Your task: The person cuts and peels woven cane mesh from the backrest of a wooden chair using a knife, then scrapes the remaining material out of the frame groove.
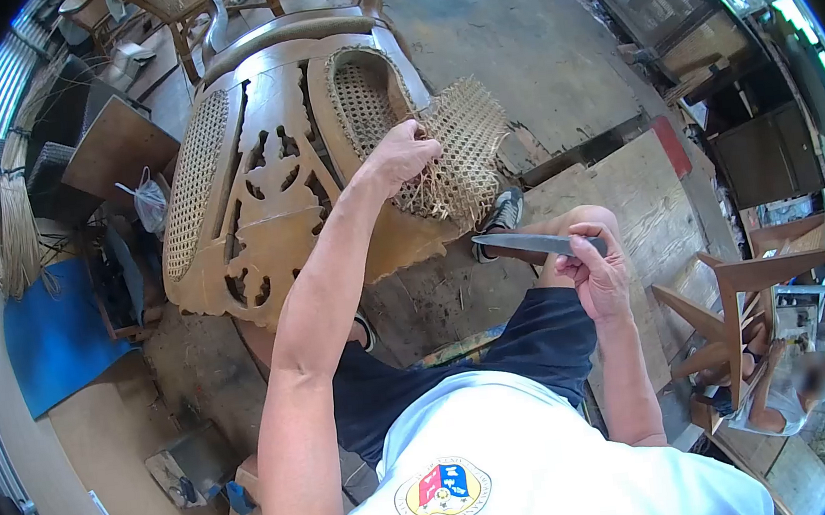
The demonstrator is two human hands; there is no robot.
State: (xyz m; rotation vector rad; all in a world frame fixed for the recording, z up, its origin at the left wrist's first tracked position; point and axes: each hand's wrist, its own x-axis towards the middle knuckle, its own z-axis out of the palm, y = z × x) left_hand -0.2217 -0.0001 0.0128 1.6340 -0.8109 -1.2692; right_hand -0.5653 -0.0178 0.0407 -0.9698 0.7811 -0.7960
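A carved wooden chair (pixel 272 162) lies in front of me with its pierced backrest facing up. My left hand (pixel 405 161) is closed on the edge of a loose sheet of woven cane webbing (pixel 466 141), which hangs over the chair's right-hand oval opening (pixel 361 82). Frayed strands stick out below the fingers. On the left side of the backrest, a cane panel (pixel 198 174) fills its frame. Over my right knee, my right hand (pixel 595 273) grips a knife (pixel 527 243), its blade pointing left toward the webbing.
Bundled cane strands (pixel 13 234) hang at the left, above a blue sheet (pixel 58 330). Another cane chair (pixel 195 4) stands at the back. To the right are a plywood board (pixel 620 226) and a wooden frame (pixel 738 294), with another person (pixel 783 389) beyond it.
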